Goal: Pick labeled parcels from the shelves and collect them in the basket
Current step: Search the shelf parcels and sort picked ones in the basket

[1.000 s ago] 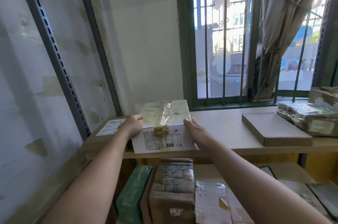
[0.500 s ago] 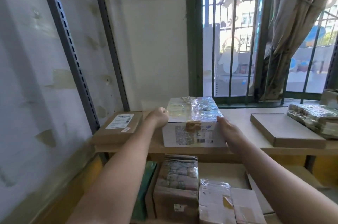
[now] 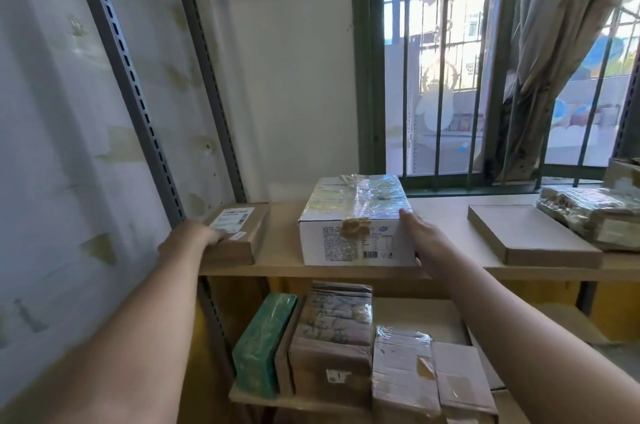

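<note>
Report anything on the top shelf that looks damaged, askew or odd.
The white box on the top shelf stands out: a crumpled wad of brown tape sits on its front top edge, and the clear tape across its lid is wrinkled. No tear or spill shows.

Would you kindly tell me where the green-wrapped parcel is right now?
In the head view, the green-wrapped parcel stands on the lower shelf, at the left end of the row, left of a taped brown parcel.

Top shelf (image 3: 280, 245) holds a flat labeled parcel (image 3: 246, 237), a white taped box (image 3: 349, 215), a flat brown box (image 3: 526, 229) (wrapped bundles (image 3: 588, 212) far right).
</note>
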{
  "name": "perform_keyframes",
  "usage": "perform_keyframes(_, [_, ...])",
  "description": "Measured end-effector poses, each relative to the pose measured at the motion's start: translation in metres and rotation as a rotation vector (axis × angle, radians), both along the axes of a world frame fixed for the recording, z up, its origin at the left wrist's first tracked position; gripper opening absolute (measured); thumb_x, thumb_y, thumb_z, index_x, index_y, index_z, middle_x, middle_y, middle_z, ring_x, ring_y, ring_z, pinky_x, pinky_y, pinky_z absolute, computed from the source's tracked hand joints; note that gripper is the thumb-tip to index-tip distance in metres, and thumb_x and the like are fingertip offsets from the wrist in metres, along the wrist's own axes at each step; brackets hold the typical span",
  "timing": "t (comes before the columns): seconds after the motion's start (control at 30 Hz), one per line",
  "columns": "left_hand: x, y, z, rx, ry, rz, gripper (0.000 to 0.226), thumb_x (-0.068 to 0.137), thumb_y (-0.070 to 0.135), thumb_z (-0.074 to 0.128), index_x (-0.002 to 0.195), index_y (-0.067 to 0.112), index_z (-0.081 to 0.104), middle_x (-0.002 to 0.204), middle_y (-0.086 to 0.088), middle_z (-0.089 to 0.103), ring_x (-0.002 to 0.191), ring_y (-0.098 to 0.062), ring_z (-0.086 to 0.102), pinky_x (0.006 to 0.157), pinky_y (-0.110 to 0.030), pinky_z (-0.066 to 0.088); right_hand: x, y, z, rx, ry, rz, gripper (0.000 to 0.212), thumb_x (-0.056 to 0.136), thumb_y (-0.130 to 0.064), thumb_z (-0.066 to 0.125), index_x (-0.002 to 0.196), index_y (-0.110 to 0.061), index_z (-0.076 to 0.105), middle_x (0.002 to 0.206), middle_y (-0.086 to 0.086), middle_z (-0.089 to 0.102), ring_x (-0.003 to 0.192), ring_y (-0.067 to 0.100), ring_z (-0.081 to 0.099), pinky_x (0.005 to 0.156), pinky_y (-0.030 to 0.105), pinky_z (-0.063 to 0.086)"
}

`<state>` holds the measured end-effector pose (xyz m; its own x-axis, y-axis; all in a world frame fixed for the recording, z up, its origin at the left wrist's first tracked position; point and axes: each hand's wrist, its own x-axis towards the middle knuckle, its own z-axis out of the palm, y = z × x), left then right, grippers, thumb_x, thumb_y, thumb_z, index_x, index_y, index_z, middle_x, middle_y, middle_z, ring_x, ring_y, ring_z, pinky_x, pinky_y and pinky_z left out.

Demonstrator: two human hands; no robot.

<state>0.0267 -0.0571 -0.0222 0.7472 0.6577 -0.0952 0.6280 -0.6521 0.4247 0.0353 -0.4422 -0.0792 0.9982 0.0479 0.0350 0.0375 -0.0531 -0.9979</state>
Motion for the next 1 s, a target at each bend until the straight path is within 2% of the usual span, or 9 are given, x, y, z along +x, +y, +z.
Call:
perform_keyframes(0.07, [-0.003,-0.007,0.0,0.002,-0.044,0.014,0.063,0.08,0.054,0.073,0.121,0.008,0.058,0.119,-0.016,0.06,0.109,-0.033,0.057,0.097,-0.04,0.045,-0.003,0.002,0.002,0.008,0.011,0.001,0.049,0.104,-0.049,0.037,0.146,-0.025,0.041,0.112,0.014,0.067,0.099,0.032,0.068,0.078,0.046,0.06])
perform_keyframes(0.17, [-0.007,-0.016,-0.001,0.035,-0.149,0.052,0.04,0.085,0.037,0.074,0.105,0.005,0.058,0.109,-0.015,0.059,0.106,-0.032,0.056,0.089,-0.036,0.043,-0.005,0.004,0.003,0.031,0.026,-0.005,0.048,0.104,-0.048,0.038,0.146,-0.024,0.04,0.11,0.015,0.067,0.097,0.032,0.068,0.076,0.046,0.06])
perform_keyframes(0.33, [-0.004,-0.036,-0.003,-0.052,-0.16,-0.053,0.051,0.089,0.037,0.07,0.129,0.008,0.056,0.126,-0.017,0.06,0.114,-0.034,0.058,0.084,-0.037,0.045,-0.006,0.012,0.006,0.042,0.034,-0.081,0.039,0.105,-0.044,0.035,0.134,-0.02,0.045,0.104,0.015,0.067,0.094,0.034,0.068,0.085,0.056,0.058])
perform_keyframes(0.4, [-0.001,-0.047,-0.004,-0.067,-0.162,-0.074,0.055,0.087,0.035,0.072,0.13,0.004,0.055,0.127,-0.018,0.06,0.114,-0.034,0.058,0.085,-0.037,0.046,-0.008,0.014,0.008,0.025,0.034,-0.127,0.037,0.105,-0.043,0.032,0.131,-0.02,0.046,0.104,0.015,0.066,0.093,0.034,0.067,0.082,0.051,0.059])
perform_keyframes(0.53, [0.005,-0.077,-0.001,-0.045,-0.118,-0.163,0.057,0.087,0.031,0.074,0.13,0.0,0.052,0.129,-0.018,0.058,0.115,-0.033,0.058,0.088,-0.036,0.047,-0.009,0.013,0.01,0.0,0.028,-0.217,0.036,0.106,-0.038,0.028,0.126,-0.017,0.047,0.1,0.014,0.065,0.086,0.029,0.065,0.065,0.037,0.054])
perform_keyframes(0.67, [0.008,-0.093,-0.001,-0.024,-0.1,-0.221,0.051,0.089,0.029,0.071,0.128,0.0,0.054,0.127,-0.017,0.058,0.114,-0.031,0.057,0.083,-0.034,0.044,-0.011,0.002,0.01,-0.006,0.02,-0.276,0.034,0.106,-0.036,0.026,0.121,-0.014,0.047,0.097,0.014,0.064,0.082,0.027,0.063,0.06,0.032,0.048])
perform_keyframes(0.8, [0.011,-0.103,-0.003,-0.048,-0.089,-0.294,0.056,0.089,0.032,0.071,0.131,0.001,0.052,0.131,-0.017,0.057,0.117,-0.032,0.056,0.086,-0.035,0.044,-0.017,-0.015,0.013,0.009,-0.006,-0.344,0.031,0.106,-0.032,0.025,0.114,-0.012,0.047,0.09,0.013,0.06,0.076,0.024,0.06,0.058,0.031,0.046])
perform_keyframes(0.9, [0.015,-0.11,-0.008,-0.041,-0.031,-0.355,0.059,0.085,0.036,0.074,0.128,0.001,0.054,0.128,-0.017,0.057,0.117,-0.033,0.056,0.097,-0.039,0.048,-0.02,-0.025,0.015,-0.007,-0.021,-0.377,0.03,0.107,-0.031,0.024,0.111,-0.011,0.046,0.088,0.012,0.059,0.075,0.022,0.057,0.058,0.032,0.045])
perform_keyframes(1.0, [0.019,-0.112,-0.016,0.014,0.011,-0.37,0.057,0.083,0.039,0.074,0.124,0.003,0.056,0.127,-0.017,0.058,0.119,-0.034,0.054,0.106,-0.047,0.043,-0.021,-0.028,0.012,-0.047,-0.051,-0.374,0.031,0.107,-0.031,0.024,0.113,-0.012,0.046,0.091,0.012,0.059,0.075,0.021,0.057,0.057,0.031,0.043])
